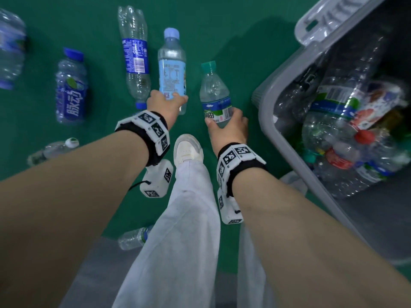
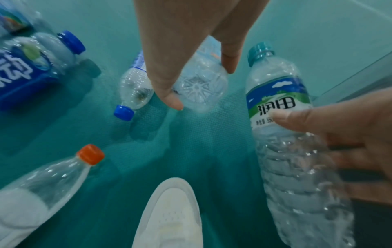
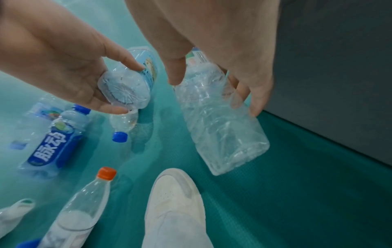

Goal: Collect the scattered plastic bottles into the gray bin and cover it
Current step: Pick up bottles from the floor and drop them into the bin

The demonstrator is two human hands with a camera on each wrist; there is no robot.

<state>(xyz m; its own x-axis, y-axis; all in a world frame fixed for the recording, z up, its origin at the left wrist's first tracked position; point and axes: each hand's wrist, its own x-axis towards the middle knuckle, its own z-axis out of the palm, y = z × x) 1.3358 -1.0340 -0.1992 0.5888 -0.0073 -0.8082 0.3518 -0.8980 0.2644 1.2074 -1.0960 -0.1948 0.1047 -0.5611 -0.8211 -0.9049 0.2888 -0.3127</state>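
From the head view, the left hand [image 1: 165,105] has its grip clamped on the base of a pale-blue-labelled bottle [image 1: 171,70], and the right hand [image 1: 229,127] on a green-capped bottle [image 1: 214,92], both just left of the gray bin [image 1: 266,101], which already holds many bottles. The left wrist view shows thumb and fingers [image 2: 167,94] pinching the first bottle's ribbed base above the green floor [image 2: 191,151]. The right wrist view shows fingers [image 3: 257,100] curled round the second bottle beside the bin's dark wall.

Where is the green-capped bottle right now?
In the head view the green-capped bottle sits right of centre, gripped near its base by the right hand, between the light-blue-labelled bottle and the gray bin.
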